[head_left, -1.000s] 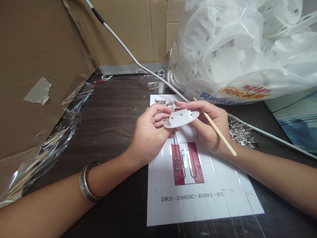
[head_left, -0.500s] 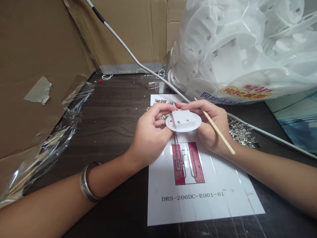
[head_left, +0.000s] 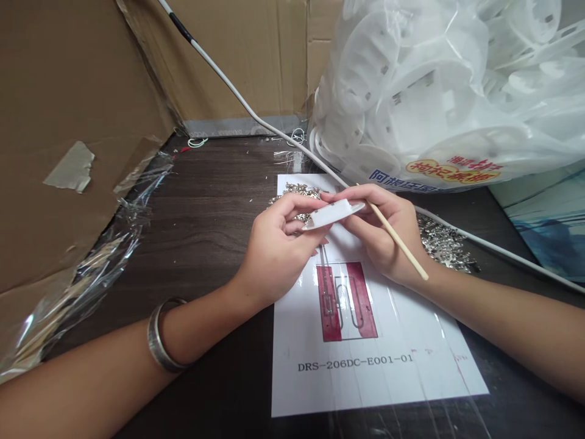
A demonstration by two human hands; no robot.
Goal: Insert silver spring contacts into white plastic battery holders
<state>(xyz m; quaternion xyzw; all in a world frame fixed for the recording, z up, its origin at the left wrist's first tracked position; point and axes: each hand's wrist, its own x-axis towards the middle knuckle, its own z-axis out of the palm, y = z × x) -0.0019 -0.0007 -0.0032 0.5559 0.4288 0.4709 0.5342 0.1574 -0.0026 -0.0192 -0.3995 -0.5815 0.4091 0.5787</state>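
A white round plastic piece with a raised block (head_left: 329, 213) is held above the printed sheet, tilted so that I see it nearly edge-on. My left hand (head_left: 272, 253) grips its left side between thumb and fingers. On the far right side, the fingers of my right hand (head_left: 388, 235) are closed against the same piece. A thin wooden stick (head_left: 402, 247) also lies in my right hand, pointing down toward the wrist. Small shiny metal parts (head_left: 297, 190) are heaped behind my left hand. More metal parts (head_left: 445, 244) lie beyond my right wrist.
A taped paper sheet (head_left: 365, 390) with a red-and-white diagram lies on the dark table (head_left: 205, 201). A large clear bag (head_left: 434, 103) full of white plastic pieces stands at the back right. A white cable (head_left: 237, 94) crosses behind my hands. Cardboard (head_left: 68, 91) rises at the left.
The white plastic piece has turned from showing its block face to nearly edge-on, tipped up at the right. My right hand has shifted slightly left with the stick.
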